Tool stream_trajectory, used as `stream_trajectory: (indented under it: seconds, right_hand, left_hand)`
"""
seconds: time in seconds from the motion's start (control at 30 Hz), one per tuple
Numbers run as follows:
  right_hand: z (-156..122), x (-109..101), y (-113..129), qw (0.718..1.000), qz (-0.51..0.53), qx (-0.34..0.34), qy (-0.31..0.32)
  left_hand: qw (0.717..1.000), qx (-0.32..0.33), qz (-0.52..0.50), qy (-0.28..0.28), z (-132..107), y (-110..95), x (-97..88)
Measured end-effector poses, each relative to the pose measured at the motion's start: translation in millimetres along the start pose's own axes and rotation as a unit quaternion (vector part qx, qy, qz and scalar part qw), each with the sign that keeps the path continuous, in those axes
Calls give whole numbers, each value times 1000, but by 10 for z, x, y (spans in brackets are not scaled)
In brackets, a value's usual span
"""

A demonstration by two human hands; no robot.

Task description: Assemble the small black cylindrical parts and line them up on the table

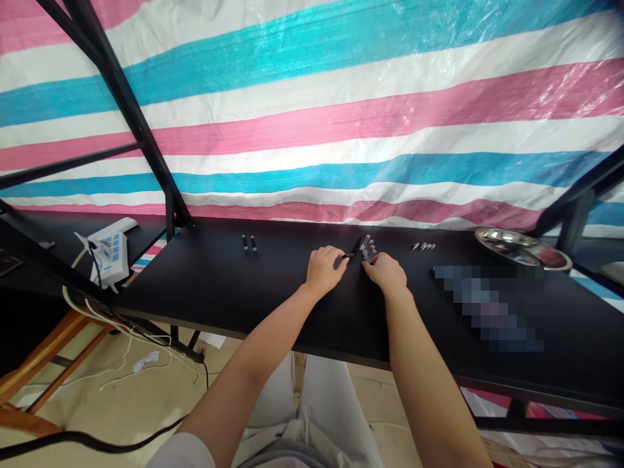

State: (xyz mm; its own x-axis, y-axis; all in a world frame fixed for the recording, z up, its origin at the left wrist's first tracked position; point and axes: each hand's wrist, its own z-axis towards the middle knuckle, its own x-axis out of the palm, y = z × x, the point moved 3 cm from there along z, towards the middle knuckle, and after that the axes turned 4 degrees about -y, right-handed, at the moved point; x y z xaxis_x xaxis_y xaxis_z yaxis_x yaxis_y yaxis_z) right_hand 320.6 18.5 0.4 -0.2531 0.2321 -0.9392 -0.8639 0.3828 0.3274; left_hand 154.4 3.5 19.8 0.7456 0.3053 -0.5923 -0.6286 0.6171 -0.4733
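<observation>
My left hand (pixel 324 267) rests on the black table (pixel 234 292) with its fingers curled around a slim black pen-like part (pixel 350 251). Just to its right, my right hand (pixel 387 271) is closed in a pinch at a small cluster of clear and dark parts (pixel 368 247). What the right fingers hold is too small to make out. Both hands sit close together near the table's middle, toward its far edge.
Two small black caps (pixel 248 243) stand to the left and a few tiny metal bits (pixel 423 246) lie to the right. A steel dish (pixel 521 247) sits at the far right. A white power strip (pixel 110 255) with cables lies on the left shelf. Striped tarp hangs behind.
</observation>
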Motion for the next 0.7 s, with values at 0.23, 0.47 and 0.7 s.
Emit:
stream_trajectory:
  seconds: [0.23, 0.47, 0.7]
  right_hand:
    - [-33, -36, 57, 999, 8, -38, 25]
    - [-191, -25, 333, 980, 58, -177, 70]
    - [-255, -54, 407, 978, 54, -194, 56]
  left_hand:
    - [996, -49, -58, -54, 22, 49, -26]
    - [994, -46, -72, -66, 23, 68, -25]
    - [988, -65, -94, -105, 37, 64, -68]
